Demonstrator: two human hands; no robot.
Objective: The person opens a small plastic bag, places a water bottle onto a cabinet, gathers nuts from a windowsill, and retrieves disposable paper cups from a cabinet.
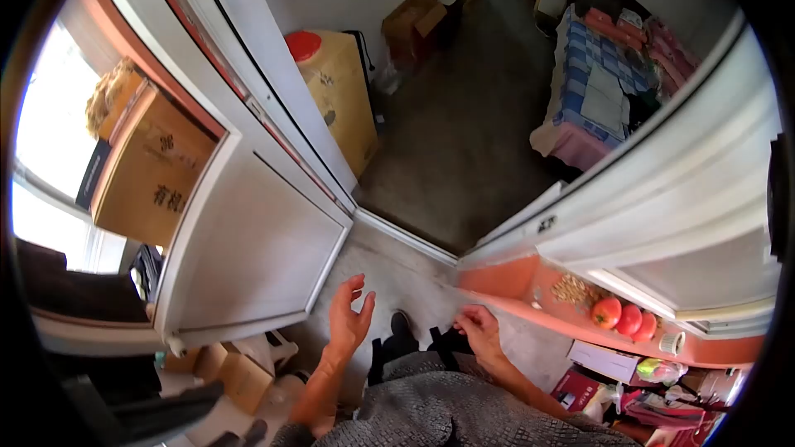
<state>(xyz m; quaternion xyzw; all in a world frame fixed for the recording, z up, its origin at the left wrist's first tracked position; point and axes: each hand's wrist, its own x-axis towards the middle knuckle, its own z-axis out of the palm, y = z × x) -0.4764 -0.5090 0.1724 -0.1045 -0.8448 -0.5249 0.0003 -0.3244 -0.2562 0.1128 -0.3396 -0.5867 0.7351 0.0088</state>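
My left hand (350,320) is raised in front of my body, with its thumb and fingers apart and nothing in it. A white door (257,248) stands swung out to the left of this hand. My right hand (480,331) is at about the same height on the other side, its fingers curled in loosely; I see nothing between them. Neither hand touches anything. To the right of my right hand runs an orange-pink ledge (501,281), which carries several round red fruits (606,313) and a heap of small tan pieces (571,288), possibly peanuts.
A raised threshold (406,234) crosses the doorway ahead. Beyond it are a yellow cabinet (338,91), a cardboard box (411,28) and a bed (600,86). Cartons (236,376) sit low at left; bags and a red box (577,389) lie under the ledge.
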